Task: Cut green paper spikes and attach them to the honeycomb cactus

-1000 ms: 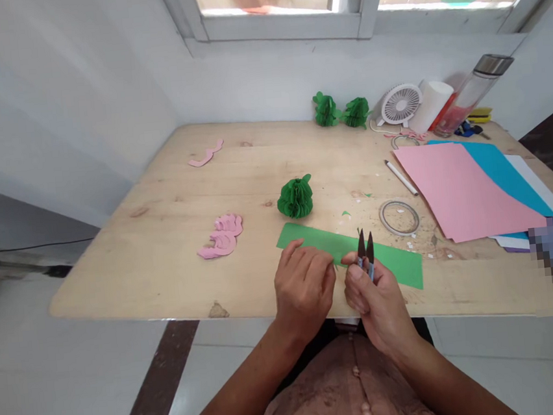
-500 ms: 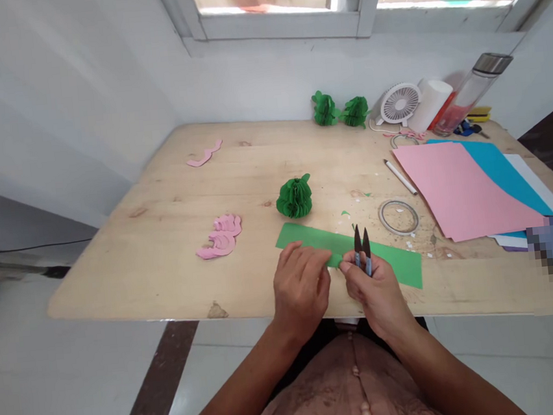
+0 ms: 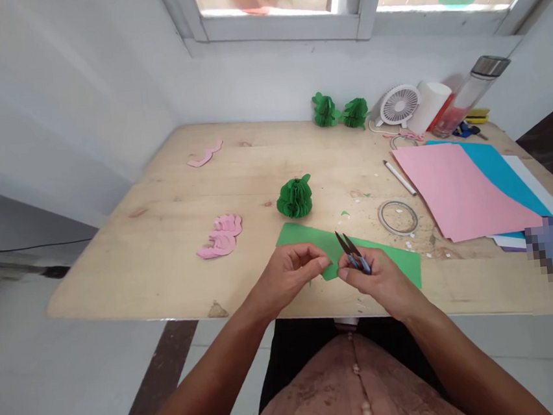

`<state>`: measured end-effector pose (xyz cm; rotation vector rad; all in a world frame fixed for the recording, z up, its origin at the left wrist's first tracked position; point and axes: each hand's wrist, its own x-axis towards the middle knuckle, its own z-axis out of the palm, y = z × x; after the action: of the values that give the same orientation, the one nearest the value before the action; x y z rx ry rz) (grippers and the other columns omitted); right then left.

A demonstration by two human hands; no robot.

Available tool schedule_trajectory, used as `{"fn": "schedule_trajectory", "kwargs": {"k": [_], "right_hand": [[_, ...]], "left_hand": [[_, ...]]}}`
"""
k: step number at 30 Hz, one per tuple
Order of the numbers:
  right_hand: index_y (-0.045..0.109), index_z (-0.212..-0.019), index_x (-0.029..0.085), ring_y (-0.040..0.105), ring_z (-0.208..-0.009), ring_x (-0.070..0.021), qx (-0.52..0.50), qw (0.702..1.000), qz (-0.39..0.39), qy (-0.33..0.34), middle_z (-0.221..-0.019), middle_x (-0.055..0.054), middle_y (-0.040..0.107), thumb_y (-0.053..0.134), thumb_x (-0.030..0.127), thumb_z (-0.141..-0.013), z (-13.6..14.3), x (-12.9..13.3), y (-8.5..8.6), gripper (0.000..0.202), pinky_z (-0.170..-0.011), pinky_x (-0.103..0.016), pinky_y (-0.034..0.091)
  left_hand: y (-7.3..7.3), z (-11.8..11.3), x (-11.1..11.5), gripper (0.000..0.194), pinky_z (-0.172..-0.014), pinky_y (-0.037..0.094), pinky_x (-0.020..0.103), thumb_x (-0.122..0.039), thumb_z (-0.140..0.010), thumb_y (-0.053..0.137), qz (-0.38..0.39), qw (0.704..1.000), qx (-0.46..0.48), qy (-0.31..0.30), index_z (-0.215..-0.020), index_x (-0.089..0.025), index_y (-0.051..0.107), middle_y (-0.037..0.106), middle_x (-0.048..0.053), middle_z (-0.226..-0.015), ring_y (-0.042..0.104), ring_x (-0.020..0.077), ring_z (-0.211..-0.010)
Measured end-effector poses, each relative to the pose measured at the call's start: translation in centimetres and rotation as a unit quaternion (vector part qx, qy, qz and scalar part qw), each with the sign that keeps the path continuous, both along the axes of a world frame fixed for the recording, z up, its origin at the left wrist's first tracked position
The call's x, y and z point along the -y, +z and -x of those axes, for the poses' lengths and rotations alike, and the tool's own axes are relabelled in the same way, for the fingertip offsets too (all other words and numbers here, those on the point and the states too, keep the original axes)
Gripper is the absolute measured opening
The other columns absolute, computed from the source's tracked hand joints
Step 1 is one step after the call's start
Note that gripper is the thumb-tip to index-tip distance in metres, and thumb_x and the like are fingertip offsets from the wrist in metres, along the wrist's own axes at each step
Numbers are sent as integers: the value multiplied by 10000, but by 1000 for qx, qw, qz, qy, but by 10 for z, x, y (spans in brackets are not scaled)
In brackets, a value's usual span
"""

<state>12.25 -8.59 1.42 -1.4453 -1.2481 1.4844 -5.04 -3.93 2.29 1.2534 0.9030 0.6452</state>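
Small scissors [image 3: 353, 252] with dark blades and blue-grey handles are in my right hand [image 3: 378, 279], the blades slightly apart and pointing away from me. My left hand [image 3: 293, 274] is closed in a pinch, thumb against fingers; whatever lies between the tips is too small to make out. Both hands are over a green paper strip [image 3: 404, 264], which they partly cover, and a gap separates their fingertips. Beyond the strip sits a green pleated paper shape [image 3: 295, 198] with a small leaf-like tip.
Pink wavy paper pieces [image 3: 223, 235] lie to the left. A tape roll [image 3: 398, 217], a white pen [image 3: 399, 177] and pink sheets [image 3: 465, 189] are on the right. Two more green paper shapes [image 3: 326, 110], a small fan [image 3: 400, 105] and a bottle [image 3: 471, 94] stand at the back.
My hands have drawn apart, and the small green piece between them no longer shows. The left hand has turned thumb-side up. The scissors have tilted to the left.
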Motion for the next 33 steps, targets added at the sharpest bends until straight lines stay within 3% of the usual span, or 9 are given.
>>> {"fn": "schedule_trajectory", "kwargs": {"k": [8, 14, 19, 25, 33], "right_hand": [[547, -686, 175, 282, -503, -81, 20, 1000, -11, 8, -549, 73, 364, 598, 265, -765, -4, -8, 3, 130, -460, -233, 208], [598, -854, 175, 252, -470, -79, -120, 987, -36, -98, -560, 61, 391, 573, 445, -835, 2, -1, -7, 272, -420, -230, 142], [601, -826, 154, 247, -439, -72, -198, 971, -24, -132, -559, 45, 426, 468, 507, -887, 16, 13, -19, 382, -410, -239, 135], [583, -819, 168, 210, -420, -63, -241, 963, 0, -121, -523, 74, 383, 519, 467, -874, 27, 20, -27, 311, -416, -235, 120], [561, -793, 181, 200, -399, -55, -289, 946, 26, -141, -502, 84, 386, 580, 481, -833, 32, 22, -28, 303, -417, -230, 122]], "left_hand": [[1, 1, -2, 176, -617, 408, 256, -316, -688, 691, -9, 998, -35, -42, -661, -147, 650, 622, 12, -607, 543, 127, -621], [-9, -6, 2, 149, -649, 422, 261, -274, -677, 718, 84, 990, 85, 77, -702, -156, 632, 642, 6, -590, 569, 122, -594], [-12, -17, 6, 167, -670, 425, 262, -236, -603, 769, 144, 961, 149, 181, -676, -147, 648, 621, -14, -606, 566, 115, -600], [-11, -26, 10, 122, -678, 419, 257, -207, -634, 752, 159, 948, 196, 191, -663, -148, 649, 605, -20, -593, 560, 108, -601], [-10, -30, 13, 143, -658, 423, 246, -192, -601, 769, 161, 942, 188, 228, -665, -143, 650, 618, -22, -611, 569, 106, -607]]}}
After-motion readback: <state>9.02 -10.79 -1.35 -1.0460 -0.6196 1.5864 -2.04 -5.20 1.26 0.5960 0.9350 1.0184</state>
